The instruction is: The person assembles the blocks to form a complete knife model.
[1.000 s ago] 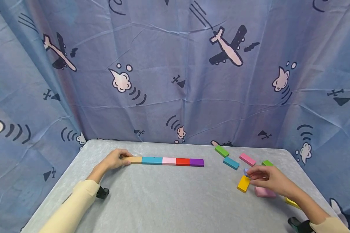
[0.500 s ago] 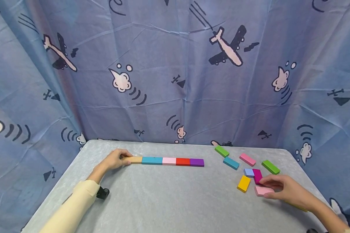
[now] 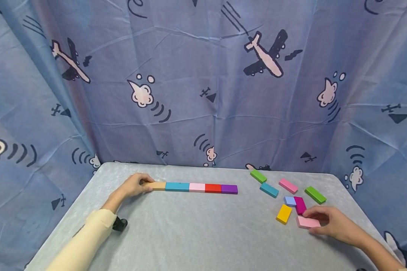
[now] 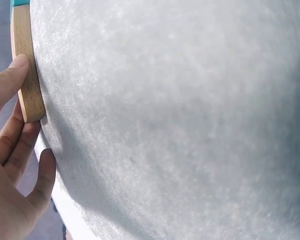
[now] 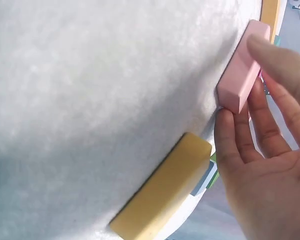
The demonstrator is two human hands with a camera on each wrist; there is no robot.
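At the left, my left hand point(image 3: 135, 185) holds the end of a natural-wood block point(image 3: 158, 186) between thumb and fingers. In the left wrist view the thumb presses the near side of that wooden block point(image 4: 27, 75). It forms the left end of a straight row with a teal block point(image 3: 177, 186), a pale pink block point(image 3: 197, 187), a red block point(image 3: 213, 188) and a purple block point(image 3: 229, 189). On the right, my right hand point(image 3: 339, 226) pinches a light pink block point(image 3: 306, 222) lying on the table, thumb on its near side, fingers behind.
Close around the right hand lie a magenta block point(image 3: 300, 206), a light blue block point(image 3: 289, 201) and an orange-yellow block point(image 3: 283, 214). Farther back are green, pink and teal point(image 3: 269, 190) blocks. The right wrist view shows a yellow block point(image 5: 162, 190) near the little finger.
My right hand has moved toward me from over the light blue and magenta blocks to the light pink block and taken hold of it. The left hand stays on the wooden block.
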